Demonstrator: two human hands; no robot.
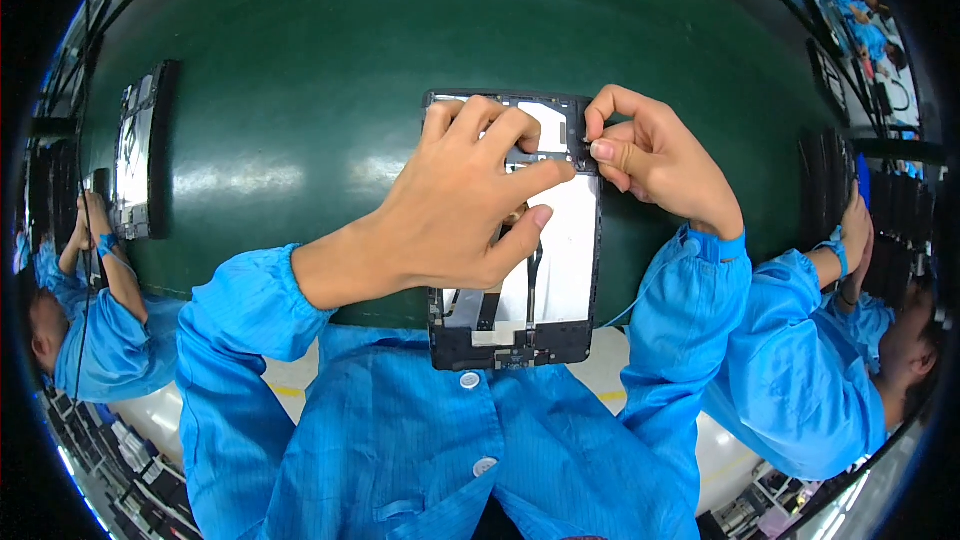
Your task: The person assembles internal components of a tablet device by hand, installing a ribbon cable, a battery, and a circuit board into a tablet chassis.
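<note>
An opened tablet lies in front of me, its inside facing up, with silver panels, black strips and a dark frame. Its near end reaches past the table's front edge toward my coat. Across its upper half rests my left hand, fingers spread and partly bent, index fingertip close to the right edge. My right hand is at the tablet's upper right edge, thumb and index finger pinched together. Whatever lies between those fingertips is too small to make out. The left hand covers part of the tablet's middle.
The tablet lies on a green table. Another opened tablet lies at the left, near a co-worker's hand. A second co-worker sits close on my right, beside dark flat devices. A thin cord runs from my right cuff.
</note>
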